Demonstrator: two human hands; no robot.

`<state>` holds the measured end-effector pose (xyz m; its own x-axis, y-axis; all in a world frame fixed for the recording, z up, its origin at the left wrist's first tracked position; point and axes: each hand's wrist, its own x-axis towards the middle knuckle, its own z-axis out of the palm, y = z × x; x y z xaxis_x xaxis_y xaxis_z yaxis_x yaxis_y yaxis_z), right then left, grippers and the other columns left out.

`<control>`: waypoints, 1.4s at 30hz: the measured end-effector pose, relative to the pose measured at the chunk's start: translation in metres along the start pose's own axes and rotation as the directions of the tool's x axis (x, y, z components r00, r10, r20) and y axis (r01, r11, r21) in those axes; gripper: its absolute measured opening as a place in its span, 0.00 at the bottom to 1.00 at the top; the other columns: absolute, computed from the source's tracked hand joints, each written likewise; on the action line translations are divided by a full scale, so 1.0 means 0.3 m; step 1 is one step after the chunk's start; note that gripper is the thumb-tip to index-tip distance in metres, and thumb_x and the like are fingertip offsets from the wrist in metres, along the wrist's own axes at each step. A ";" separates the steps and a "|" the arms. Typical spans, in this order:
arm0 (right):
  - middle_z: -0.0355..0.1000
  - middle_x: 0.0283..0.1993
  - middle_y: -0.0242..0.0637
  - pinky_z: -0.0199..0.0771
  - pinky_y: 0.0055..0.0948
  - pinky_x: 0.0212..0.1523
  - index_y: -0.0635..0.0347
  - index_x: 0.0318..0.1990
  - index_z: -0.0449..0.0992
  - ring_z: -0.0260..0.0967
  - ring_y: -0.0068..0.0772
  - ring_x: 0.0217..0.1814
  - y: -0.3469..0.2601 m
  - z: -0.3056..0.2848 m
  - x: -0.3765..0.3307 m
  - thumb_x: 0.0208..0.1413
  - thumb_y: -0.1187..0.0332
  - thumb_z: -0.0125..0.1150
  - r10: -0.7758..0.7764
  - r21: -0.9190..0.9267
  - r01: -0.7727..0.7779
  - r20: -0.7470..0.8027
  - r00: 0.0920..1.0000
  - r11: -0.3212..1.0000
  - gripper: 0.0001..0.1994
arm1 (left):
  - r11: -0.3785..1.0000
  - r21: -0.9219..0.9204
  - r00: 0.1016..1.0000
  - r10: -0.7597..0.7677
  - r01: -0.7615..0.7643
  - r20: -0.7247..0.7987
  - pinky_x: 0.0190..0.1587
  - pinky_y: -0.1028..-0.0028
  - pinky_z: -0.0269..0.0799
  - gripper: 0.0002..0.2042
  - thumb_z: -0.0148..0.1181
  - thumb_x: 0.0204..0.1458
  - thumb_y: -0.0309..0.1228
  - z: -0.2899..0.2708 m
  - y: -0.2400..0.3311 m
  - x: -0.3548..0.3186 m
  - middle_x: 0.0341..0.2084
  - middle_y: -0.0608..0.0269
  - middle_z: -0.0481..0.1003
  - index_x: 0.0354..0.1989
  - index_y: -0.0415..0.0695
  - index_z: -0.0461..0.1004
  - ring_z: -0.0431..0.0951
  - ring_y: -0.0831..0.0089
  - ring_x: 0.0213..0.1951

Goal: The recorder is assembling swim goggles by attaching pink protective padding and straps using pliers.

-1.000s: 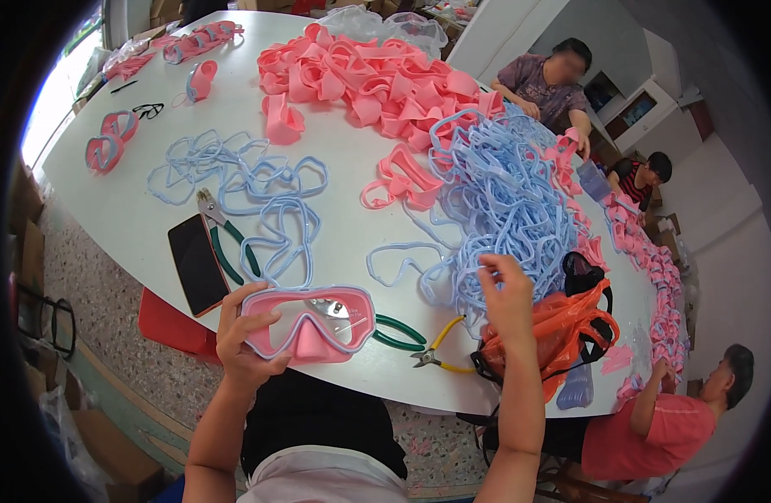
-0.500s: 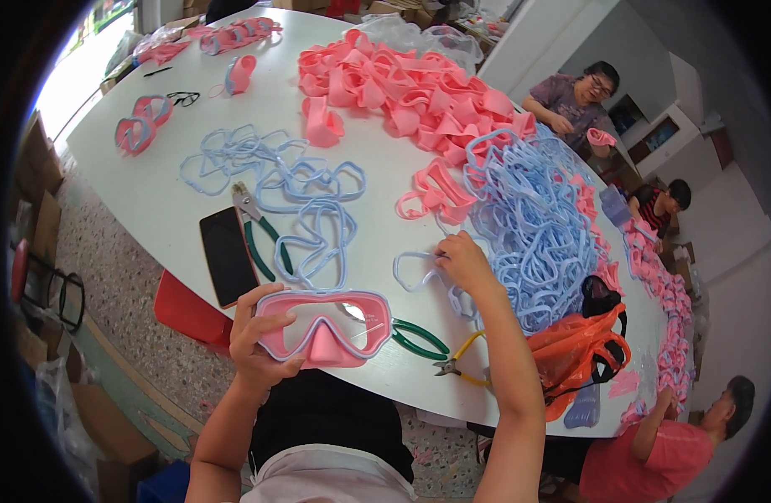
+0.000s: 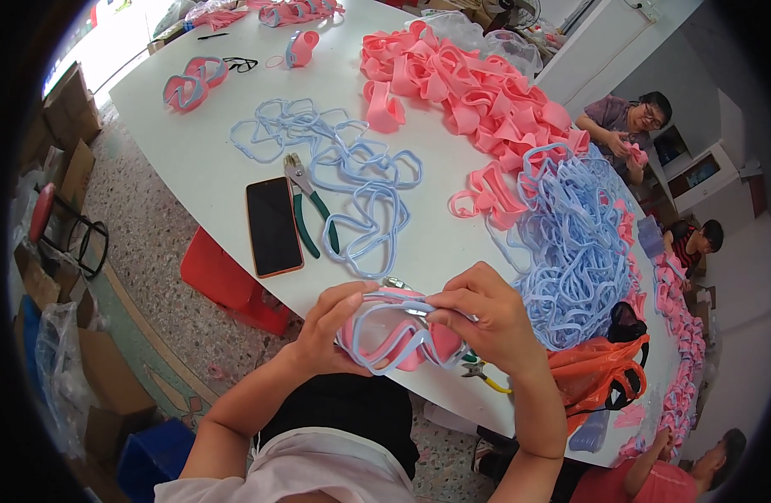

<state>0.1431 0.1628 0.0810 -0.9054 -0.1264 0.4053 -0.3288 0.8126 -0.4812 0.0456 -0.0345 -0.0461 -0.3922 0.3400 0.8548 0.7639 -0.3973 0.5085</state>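
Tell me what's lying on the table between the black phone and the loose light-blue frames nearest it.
In the head view, green-handled pliers lie between the phone and the light-blue frames, handles toward the person, their tips reaching under a blue frame.

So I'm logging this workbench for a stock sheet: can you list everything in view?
pink goggle: one, pink, held in both hands
blue frame: one, pale blue, laid over the goggle's front
loose blue frames: many, pale blue, table centre
blue frame heap: large, pale blue, right
pink skirts: large pile, pink, far side
phone: one, black, near edge
pliers: one, green-handled, beside phone
orange bag: one, right edge
table: one, white
co-workers: three, right side
left hand: grips goggle
right hand: presses frame
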 end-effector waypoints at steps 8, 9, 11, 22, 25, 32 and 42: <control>0.70 0.29 0.31 0.67 0.28 0.28 0.58 0.38 0.81 0.66 0.30 0.31 -0.050 0.007 -0.024 0.40 0.73 0.72 -0.004 -0.099 0.009 0.059 0.998 0.995 0.13 | 0.990 0.100 0.983 0.080 -0.098 0.165 0.50 0.61 0.73 0.36 0.78 0.34 0.42 -0.024 0.033 -0.010 0.53 0.45 0.65 0.52 0.47 0.65 0.71 0.53 0.52; 0.70 0.31 0.32 0.68 0.28 0.29 0.58 0.38 0.81 0.66 0.31 0.33 -0.054 0.003 -0.025 0.41 0.72 0.72 0.032 -0.053 -0.027 0.095 0.995 0.998 0.14 | 0.987 0.113 0.974 0.090 -0.116 0.208 0.49 0.62 0.74 0.35 0.79 0.33 0.41 -0.028 0.036 -0.011 0.52 0.44 0.65 0.49 0.48 0.64 0.71 0.54 0.52; 0.71 0.32 0.32 0.68 0.27 0.30 0.58 0.39 0.81 0.66 0.31 0.34 -0.061 -0.009 -0.029 0.41 0.72 0.72 0.067 -0.010 -0.066 0.132 0.989 0.998 0.14 | 0.986 0.075 0.973 0.134 -0.150 0.186 0.50 0.60 0.74 0.29 0.75 0.37 0.40 -0.029 0.046 -0.006 0.52 0.44 0.66 0.47 0.46 0.66 0.73 0.53 0.51; 0.68 0.36 0.36 0.63 0.33 0.39 0.61 0.39 0.76 0.63 0.38 0.38 -0.044 -0.019 -0.061 0.41 0.69 0.71 -0.026 0.045 0.016 0.238 0.971 0.999 0.16 | 0.910 0.073 0.873 0.367 -0.409 0.321 0.53 0.63 0.71 0.24 0.69 0.45 0.36 -0.049 0.008 -0.023 0.52 0.48 0.67 0.49 0.46 0.66 0.73 0.55 0.53; 0.68 0.35 0.37 0.61 0.35 0.38 0.61 0.38 0.75 0.62 0.40 0.37 -0.040 -0.018 -0.081 0.38 0.69 0.71 -0.011 -0.074 0.027 0.203 0.979 0.997 0.17 | 0.990 0.135 0.937 -0.020 -0.029 0.348 0.53 0.71 0.66 0.35 0.72 0.37 0.44 -0.059 0.104 0.059 0.51 0.57 0.69 0.56 0.44 0.68 0.70 0.61 0.52; 0.67 0.34 0.36 0.59 0.35 0.35 0.61 0.39 0.74 0.62 0.39 0.36 -0.055 0.006 -0.078 0.37 0.70 0.71 -0.051 -0.123 0.075 0.183 0.982 0.990 0.18 | 0.976 0.189 0.900 -0.174 0.105 0.400 0.38 0.71 0.64 0.18 0.70 0.42 0.32 -0.006 0.113 0.135 0.32 0.61 0.69 0.42 0.39 0.77 0.65 0.65 0.35; 0.64 0.32 0.36 0.57 0.34 0.36 0.61 0.36 0.72 0.60 0.38 0.35 -0.059 0.018 -0.082 0.38 0.72 0.70 -0.049 -0.052 0.058 0.166 0.985 0.997 0.16 | 0.992 0.046 0.918 -0.128 0.120 0.375 0.36 0.70 0.62 0.14 0.69 0.41 0.26 -0.003 0.079 0.136 0.30 0.60 0.69 0.38 0.38 0.77 0.66 0.64 0.34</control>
<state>0.1699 0.1484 0.0754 -0.9204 -0.2587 0.2932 -0.3664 0.8323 -0.4159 0.0471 -0.0308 0.0010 -0.2660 0.6826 0.6807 0.7342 -0.3141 0.6019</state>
